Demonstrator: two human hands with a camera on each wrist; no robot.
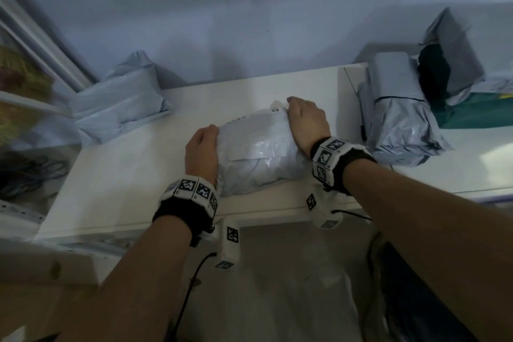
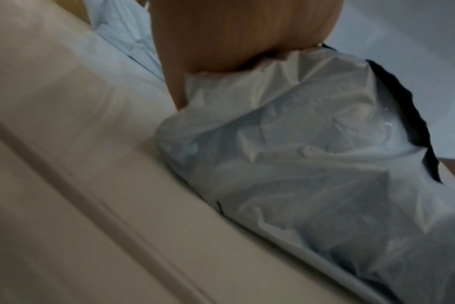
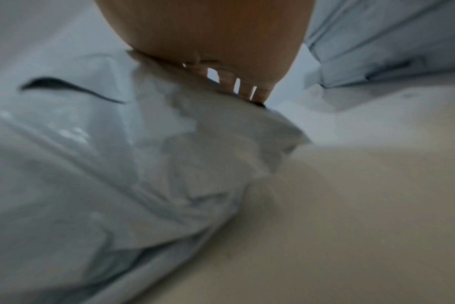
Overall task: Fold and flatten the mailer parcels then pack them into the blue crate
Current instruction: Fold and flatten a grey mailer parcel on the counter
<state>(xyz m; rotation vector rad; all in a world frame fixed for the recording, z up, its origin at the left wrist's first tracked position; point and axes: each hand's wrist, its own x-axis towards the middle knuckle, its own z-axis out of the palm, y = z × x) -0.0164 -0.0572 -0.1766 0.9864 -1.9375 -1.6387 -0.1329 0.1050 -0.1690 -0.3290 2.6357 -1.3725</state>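
A crumpled grey mailer parcel [image 1: 258,153] lies on the white table [image 1: 125,189] in the middle of the head view. My left hand [image 1: 202,147] grips its left end, fingers curled down over the side. My right hand [image 1: 305,119] holds the far right corner, with its fingers bent over the edge. In the left wrist view the palm [image 2: 234,35] bears on the parcel [image 2: 312,164], whose dark inner lining shows along one edge. The right wrist view is blurred: fingertips [image 3: 247,88] touch the parcel's [image 3: 91,164] far edge. No blue crate is in view.
Another grey mailer [image 1: 119,108] sits at the table's back left corner. Stuffed grey mailers [image 1: 397,119] are stacked at the right, one open mailer [image 1: 444,64] showing dark contents, beside a dark green object [image 1: 480,111]. Cables [image 1: 25,172] lie low at the left.
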